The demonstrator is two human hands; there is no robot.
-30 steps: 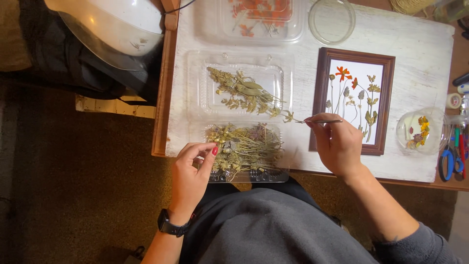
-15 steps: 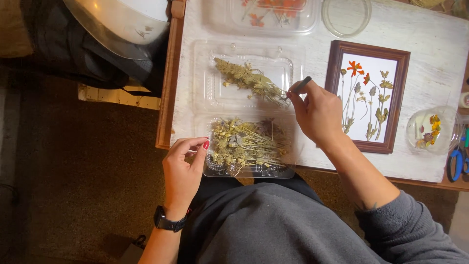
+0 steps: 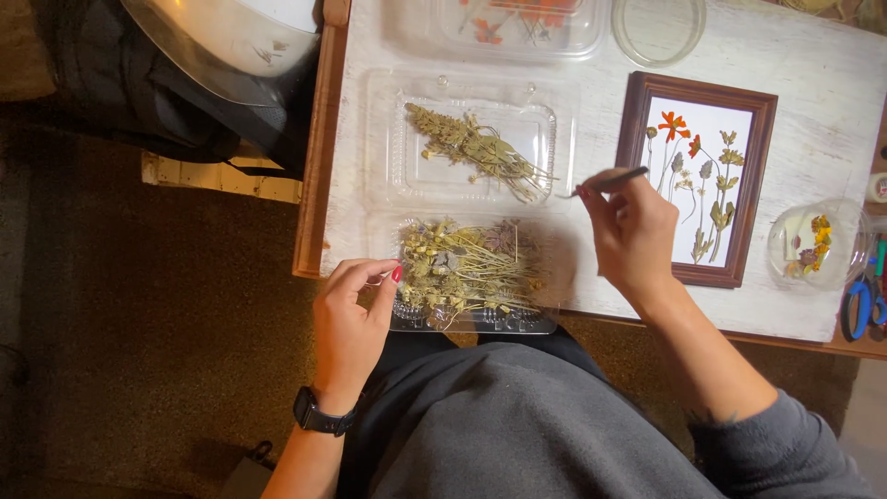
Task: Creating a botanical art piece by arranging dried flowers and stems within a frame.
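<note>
My right hand (image 3: 631, 231) pinches thin metal tweezers (image 3: 605, 181), their tips pointing left at the stem ends of a dried green sprig (image 3: 471, 148) lying in an open clear plastic clamshell tray (image 3: 393, 129). My left hand (image 3: 351, 323) rests on the left edge of the nearer clear tray (image 3: 480, 322), which is packed with dried yellowish flowers and stems (image 3: 462, 268). To the right of my right hand lies a brown wooden frame (image 3: 637, 120) with pressed orange and green flowers on white paper.
A white worn table (image 3: 813, 83) carries another clear tray with orange petals (image 3: 517, 18), a round clear lid (image 3: 658, 26), a small clear bowl of petals (image 3: 813, 242) and blue scissors (image 3: 864, 305). A dark bag and a white helmet-like object (image 3: 222, 42) sit off the left edge.
My right hand has moved the tweezers left from over the frame to the sprig's stem ends, then drawn back a little. The left hand stays on the near tray.
</note>
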